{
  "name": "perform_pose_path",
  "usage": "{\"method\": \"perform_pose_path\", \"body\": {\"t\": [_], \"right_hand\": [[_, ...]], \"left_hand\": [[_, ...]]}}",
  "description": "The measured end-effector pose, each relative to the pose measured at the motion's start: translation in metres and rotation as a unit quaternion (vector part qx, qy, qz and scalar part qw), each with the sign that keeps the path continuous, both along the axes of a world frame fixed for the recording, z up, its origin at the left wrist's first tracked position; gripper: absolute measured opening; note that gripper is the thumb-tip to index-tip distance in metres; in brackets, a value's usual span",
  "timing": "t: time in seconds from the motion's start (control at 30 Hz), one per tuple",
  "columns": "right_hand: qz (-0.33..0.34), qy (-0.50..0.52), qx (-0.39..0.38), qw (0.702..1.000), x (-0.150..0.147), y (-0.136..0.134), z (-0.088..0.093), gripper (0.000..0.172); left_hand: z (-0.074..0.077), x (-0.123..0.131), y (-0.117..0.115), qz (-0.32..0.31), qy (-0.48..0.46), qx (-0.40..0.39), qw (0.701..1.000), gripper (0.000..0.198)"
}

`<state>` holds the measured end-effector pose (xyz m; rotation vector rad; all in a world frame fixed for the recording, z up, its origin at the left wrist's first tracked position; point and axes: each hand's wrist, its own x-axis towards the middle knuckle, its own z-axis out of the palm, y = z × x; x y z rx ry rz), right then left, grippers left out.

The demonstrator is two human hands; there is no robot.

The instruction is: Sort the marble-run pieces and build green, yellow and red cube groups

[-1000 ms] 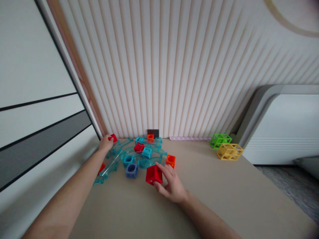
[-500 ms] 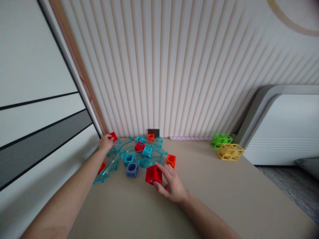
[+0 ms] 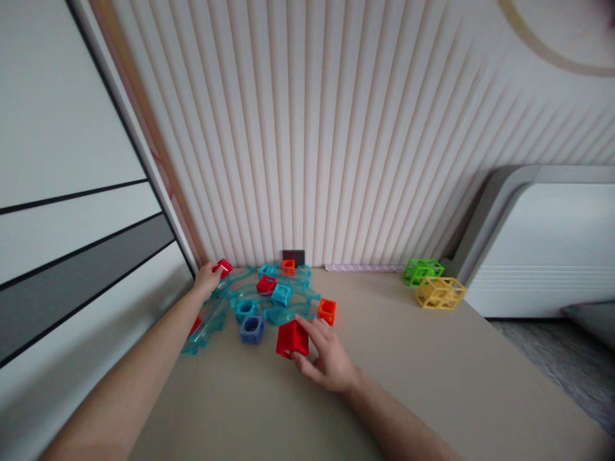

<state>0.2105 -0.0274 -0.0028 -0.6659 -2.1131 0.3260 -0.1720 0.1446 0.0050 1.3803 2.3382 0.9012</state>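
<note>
My right hand (image 3: 327, 355) grips a red cube block (image 3: 293, 339) between thumb and fingers, near the middle of the tabletop. At the far left, my left hand (image 3: 207, 279) pinches another red block (image 3: 223, 267) beside the teal see-through track pieces (image 3: 211, 323). Among the tracks lie a third red block (image 3: 266, 285) and a light-blue block (image 3: 281, 294). A teal block with a round hole (image 3: 245, 310) and a blue-purple one (image 3: 252, 330) sit in front. An orange block (image 3: 327, 311) rests just behind my right hand.
Green (image 3: 423, 271) and yellow (image 3: 439, 292) open-frame blocks stand at the right back. A small orange block (image 3: 288, 267) is before a black piece (image 3: 294, 257) by the ribbed wall (image 3: 317, 160). A striped white panel (image 3: 72, 256) bounds the left side.
The red block in my left hand has turned and shifted slightly right. My right hand still holds its red block in nearly the same pose. The view has shifted a little.
</note>
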Motion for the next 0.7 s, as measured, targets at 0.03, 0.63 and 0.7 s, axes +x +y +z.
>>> {"method": "perform_pose_path", "body": {"t": [0.03,0.63,0.7], "right_hand": [[-0.001,-0.001,0.000,1.000,0.000,0.000,0.000,0.068],[-0.012,0.008,-0.026,1.000,0.001,0.003,0.000,0.064],[-0.013,0.007,-0.027,1.000,0.001,0.003,0.000,0.064]], "left_hand": [[0.001,0.000,0.000,-0.002,0.006,0.002,1.000,0.038],[0.017,0.016,-0.008,-0.023,0.009,0.107,0.994,0.016],[0.020,0.017,-0.010,-0.023,-0.010,0.126,0.992,0.012]]}}
